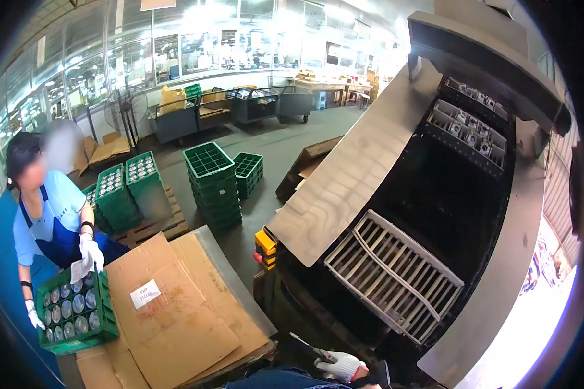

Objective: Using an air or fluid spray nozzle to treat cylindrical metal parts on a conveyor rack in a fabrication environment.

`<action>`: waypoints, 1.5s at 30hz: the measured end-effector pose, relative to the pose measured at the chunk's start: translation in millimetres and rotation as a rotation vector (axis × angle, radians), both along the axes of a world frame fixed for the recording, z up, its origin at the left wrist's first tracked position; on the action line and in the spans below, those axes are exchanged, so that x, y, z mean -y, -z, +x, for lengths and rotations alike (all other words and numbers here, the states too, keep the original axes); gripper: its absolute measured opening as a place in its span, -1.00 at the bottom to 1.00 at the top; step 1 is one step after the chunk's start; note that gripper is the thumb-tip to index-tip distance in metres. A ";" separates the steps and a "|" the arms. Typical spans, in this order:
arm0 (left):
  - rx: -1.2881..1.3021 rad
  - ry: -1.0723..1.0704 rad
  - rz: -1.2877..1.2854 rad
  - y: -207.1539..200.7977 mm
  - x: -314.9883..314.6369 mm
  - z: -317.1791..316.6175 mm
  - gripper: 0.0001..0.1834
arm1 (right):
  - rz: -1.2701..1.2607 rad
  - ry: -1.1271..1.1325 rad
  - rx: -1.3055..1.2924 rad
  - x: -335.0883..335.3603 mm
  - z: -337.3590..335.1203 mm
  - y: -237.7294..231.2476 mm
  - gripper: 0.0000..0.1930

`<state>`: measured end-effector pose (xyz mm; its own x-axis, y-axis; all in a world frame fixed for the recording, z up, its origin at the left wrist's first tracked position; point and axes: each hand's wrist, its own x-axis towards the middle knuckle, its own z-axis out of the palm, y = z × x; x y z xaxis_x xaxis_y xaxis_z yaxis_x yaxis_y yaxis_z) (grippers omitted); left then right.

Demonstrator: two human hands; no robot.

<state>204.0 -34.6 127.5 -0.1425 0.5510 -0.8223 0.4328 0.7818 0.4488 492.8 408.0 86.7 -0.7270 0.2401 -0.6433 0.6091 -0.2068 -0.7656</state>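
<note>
In a white knitted glove, my right hand (340, 367) is low in the picture, closed around a slim metal hand tool (315, 349). The tool points up and to the left. Its pale tip is narrow, and my fingers cover part of the grip, so its exact kind is unclear. My left hand is out of sight. Just ahead and to the right of the glove lies a pale slatted metal rack (396, 275) with a curved bar across it, on the dark bed of a conveyor machine (448, 185).
Flattened cardboard (175, 324) covers a table on the left. Beside it a co-worker (55, 214) in white gloves handles a green crate (113, 318) of round glassy pieces. Stacked green crates (211, 188) stand behind. A yellow box with a red button (264, 246) sits at the machine's edge.
</note>
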 end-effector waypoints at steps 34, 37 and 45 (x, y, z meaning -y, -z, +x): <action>-1.135 -0.323 0.311 15.6 -259.4 -72.3 -0.12 | 0.401 -0.038 0.402 36.6 84.1 101.5 -0.49; -1.087 -0.307 0.259 -0.6 -263.1 -70.3 -0.08 | 0.400 -0.012 0.402 33.9 98.9 100.1 -0.49; -1.094 -0.349 0.113 1.9 -278.1 -68.7 -0.08 | 0.336 0.108 0.442 65.6 172.3 114.4 -0.50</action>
<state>135.3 243.5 125.6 -0.9077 0.4040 -0.1133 0.4019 0.9147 0.0416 665.1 342.4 -27.7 -0.3655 0.5422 -0.7566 0.8757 -0.0753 -0.4770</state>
